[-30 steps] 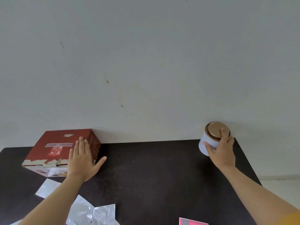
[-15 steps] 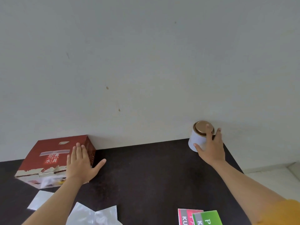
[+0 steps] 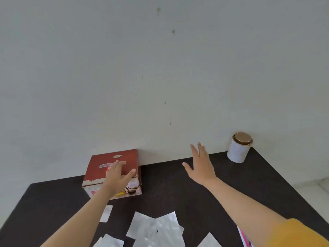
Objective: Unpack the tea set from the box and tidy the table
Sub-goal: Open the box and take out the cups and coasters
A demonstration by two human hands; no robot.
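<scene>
A red tea-set box (image 3: pixel 105 158) with white lettering lies closed on the dark table (image 3: pixel 178 193), against the wall at the back left. My left hand (image 3: pixel 118 177) rests flat on its top and front edge, fingers spread. My right hand (image 3: pixel 200 164) hovers open above the table's middle, to the right of the box, holding nothing. A white tin with a bronze lid (image 3: pixel 239 147) stands alone at the table's far right corner, well clear of my right hand.
Several silvery foil packets (image 3: pixel 154 227) lie scattered along the near part of the table. A small white card (image 3: pixel 106 213) lies in front of the box. A pink and white booklet (image 3: pixel 244 237) peeks out under my right sleeve. The table's right edge drops to a pale floor.
My right hand has let go of the white tin and swung left toward the box. The view has turned to the right, so the box appears nearer the centre. My left hand stays on the box.
</scene>
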